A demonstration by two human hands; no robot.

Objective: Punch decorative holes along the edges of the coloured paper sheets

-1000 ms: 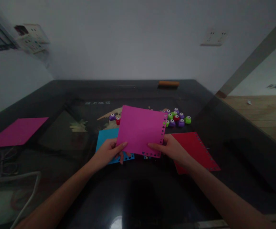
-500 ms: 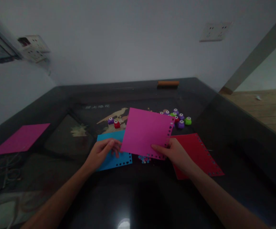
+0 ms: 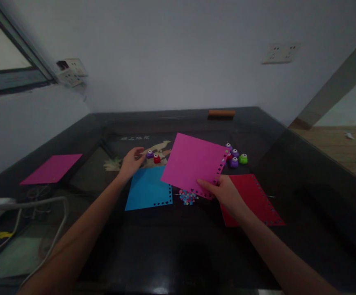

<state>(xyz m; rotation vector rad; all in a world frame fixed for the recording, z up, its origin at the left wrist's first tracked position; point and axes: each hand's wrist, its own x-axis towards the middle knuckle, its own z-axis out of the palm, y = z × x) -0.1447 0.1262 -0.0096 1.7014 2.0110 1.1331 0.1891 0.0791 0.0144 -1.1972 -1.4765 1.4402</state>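
Observation:
My right hand (image 3: 225, 190) pinches the lower right part of a pink paper sheet (image 3: 193, 162), thumb on top. Small shaped holes line the sheet's right and lower edges. My left hand (image 3: 133, 162) has its fingers apart beside a purple craft punch (image 3: 149, 154); it holds nothing. A red craft punch (image 3: 156, 158) stands just right of that one. Beneath and left of the pink sheet lies a blue sheet (image 3: 149, 186) with punched edges. Tiny paper cutouts (image 3: 188, 197) form a pile below the pink sheet. Under my right wrist rests a red sheet (image 3: 252, 196), also punched.
Several purple, red and green punches (image 3: 234, 162) cluster behind the pink sheet, partly hidden. Another pink sheet (image 3: 51, 169) lies at the left. A brown cylinder (image 3: 221, 113) is at the table's back edge by the wall. Cables (image 3: 59, 198) cross the left side.
My left hand has left the pink sheet's lower left corner and moved up and forward to the purple punch. My right hand still holds the sheet, now slightly rotated. The camera view has shifted.

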